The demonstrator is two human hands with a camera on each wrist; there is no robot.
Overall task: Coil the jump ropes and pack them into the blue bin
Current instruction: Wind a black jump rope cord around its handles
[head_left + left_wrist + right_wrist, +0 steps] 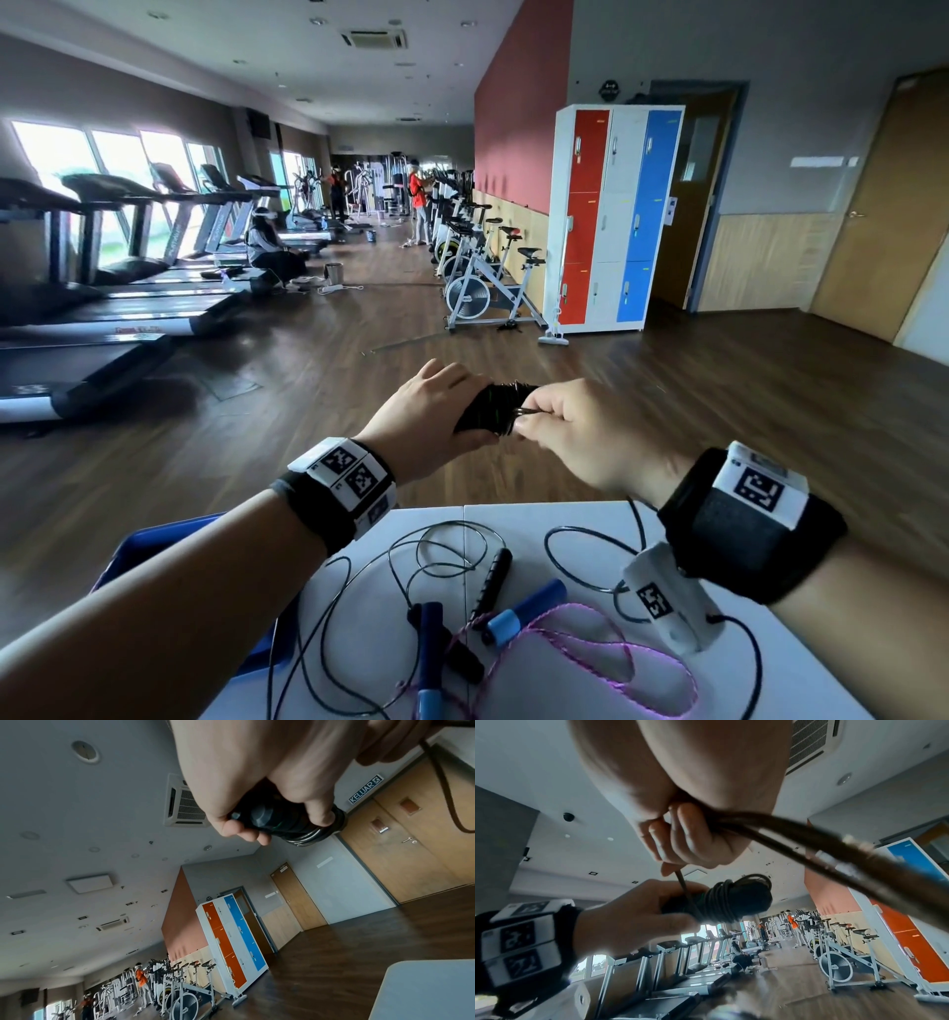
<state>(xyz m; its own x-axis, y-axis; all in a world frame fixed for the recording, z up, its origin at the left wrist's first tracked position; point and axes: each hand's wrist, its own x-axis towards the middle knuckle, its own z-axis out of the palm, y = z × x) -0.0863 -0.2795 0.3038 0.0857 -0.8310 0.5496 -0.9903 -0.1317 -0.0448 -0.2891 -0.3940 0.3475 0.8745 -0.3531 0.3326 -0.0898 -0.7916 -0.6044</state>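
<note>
Black cord is wound in tight turns round the pair of jump-rope handles [494,408] that your left hand [426,417] grips, fingers curled about them, out in the air beyond the white table [791,668]. Your right hand [590,437] pinches the loose run of that cord [684,886] between thumb and fingers, just beside the bundle. The blue bin [149,550] sits at the table's left edge, under your left forearm; what it holds is hidden. On the table lie a black-handled rope [493,580], blue handles [524,611] and a pink rope [616,663], perhaps tangled together.
</note>
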